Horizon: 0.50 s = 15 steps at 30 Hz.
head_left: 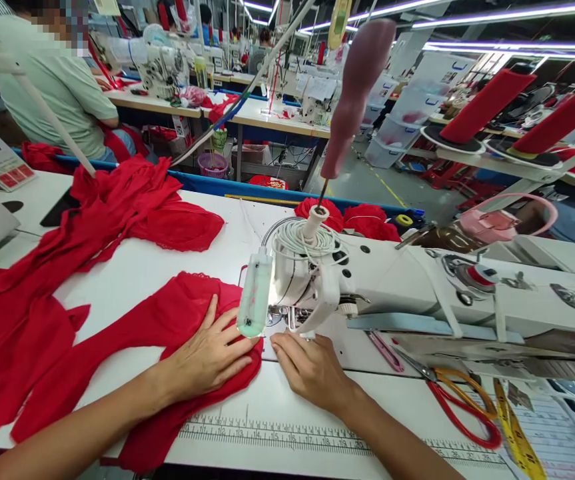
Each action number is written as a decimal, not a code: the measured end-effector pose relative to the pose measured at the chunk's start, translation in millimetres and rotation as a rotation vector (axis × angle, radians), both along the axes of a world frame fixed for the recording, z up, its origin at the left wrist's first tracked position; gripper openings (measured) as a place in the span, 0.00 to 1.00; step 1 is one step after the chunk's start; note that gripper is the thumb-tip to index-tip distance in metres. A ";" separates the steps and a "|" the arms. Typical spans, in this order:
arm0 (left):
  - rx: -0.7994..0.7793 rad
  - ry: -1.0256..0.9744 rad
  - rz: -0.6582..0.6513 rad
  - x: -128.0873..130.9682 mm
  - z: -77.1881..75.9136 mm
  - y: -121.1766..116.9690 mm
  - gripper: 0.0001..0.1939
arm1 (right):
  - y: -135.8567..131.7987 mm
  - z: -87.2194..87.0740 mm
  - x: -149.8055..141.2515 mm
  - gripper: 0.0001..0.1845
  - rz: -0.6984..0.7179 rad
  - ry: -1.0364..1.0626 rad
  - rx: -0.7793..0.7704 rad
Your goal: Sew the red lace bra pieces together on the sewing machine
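Note:
A red fabric piece [167, 320] with a lacy top edge lies on the white table, reaching to the sewing machine [312, 287]. My left hand [212, 353] rests flat on this fabric with its fingers spread, just left of the machine's needle area. Close to the presser foot [290, 317], my right hand [312, 370] has its fingers curled and pressed together at the needle plate. Whatever it pinches, if anything, is hidden. A pale green lamp [256, 293] hangs in front of the machine head and covers part of the fabric edge.
More red fabric [132, 200] is heaped at the left. Scissors [457, 400], a pink cutter [384, 350] and a yellow tape measure [514, 427] lie right. A screwdriver [354, 100] stands upright on the machine. A co-worker [52, 87] sits at the far left.

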<state>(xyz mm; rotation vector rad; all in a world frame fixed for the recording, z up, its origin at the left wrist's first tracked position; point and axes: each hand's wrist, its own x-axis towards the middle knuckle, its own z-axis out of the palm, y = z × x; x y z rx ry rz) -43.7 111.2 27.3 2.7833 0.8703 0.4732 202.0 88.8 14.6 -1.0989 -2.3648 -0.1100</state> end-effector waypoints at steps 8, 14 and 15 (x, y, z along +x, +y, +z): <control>0.050 0.030 0.017 4.9 8.2 0.2 0.12 | 12.3 2.7 -1.0 0.18 -0.074 -0.218 0.042; 0.074 0.050 0.065 -3.6 -3.5 -10.1 0.15 | 29.3 13.1 -21.0 0.16 -0.087 -0.434 0.055; 0.064 0.051 0.074 -4.8 -5.0 -11.2 0.15 | 31.1 13.1 -22.6 0.15 -0.076 -0.429 0.054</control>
